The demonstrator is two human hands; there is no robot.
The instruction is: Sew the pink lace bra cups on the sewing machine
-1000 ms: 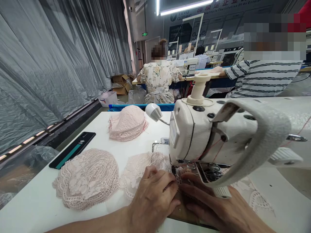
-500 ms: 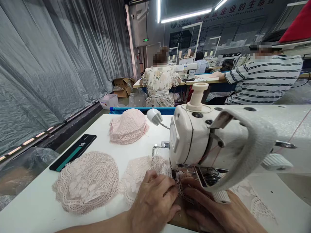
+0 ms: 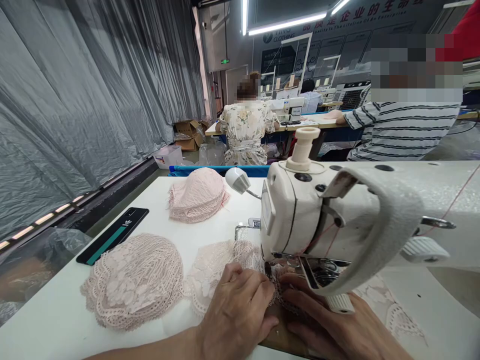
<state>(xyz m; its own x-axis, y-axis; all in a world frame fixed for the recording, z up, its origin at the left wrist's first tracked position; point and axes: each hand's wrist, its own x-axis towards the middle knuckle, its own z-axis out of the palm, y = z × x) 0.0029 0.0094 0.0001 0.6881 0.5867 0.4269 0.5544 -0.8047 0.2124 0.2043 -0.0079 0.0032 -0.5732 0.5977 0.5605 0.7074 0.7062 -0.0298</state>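
A pale pink lace piece (image 3: 210,272) lies at the sewing machine (image 3: 287,215), its right part running under the head by the needle area. My left hand (image 3: 240,305) presses down on this lace left of the needle, fingers curled and closed on it. On the other side, beneath the machine head, my right hand (image 3: 330,320) has its fingers bent over the lace edge; the machine guard partly hides them. The needle tip itself is hidden. More lace (image 3: 399,310) lies to the right, beyond my right hand.
Left on the white table are a stack of lace pieces (image 3: 138,280) and a black phone-like object with a green stripe (image 3: 112,237). Pink lace cups (image 3: 197,195) sit farther back, near a small lamp (image 3: 238,180). Co-workers (image 3: 245,130) sit at machines ahead.
My hands and the lace stay almost in place. The camera view shifts slightly, and the co-worker in the striped shirt leans a little.
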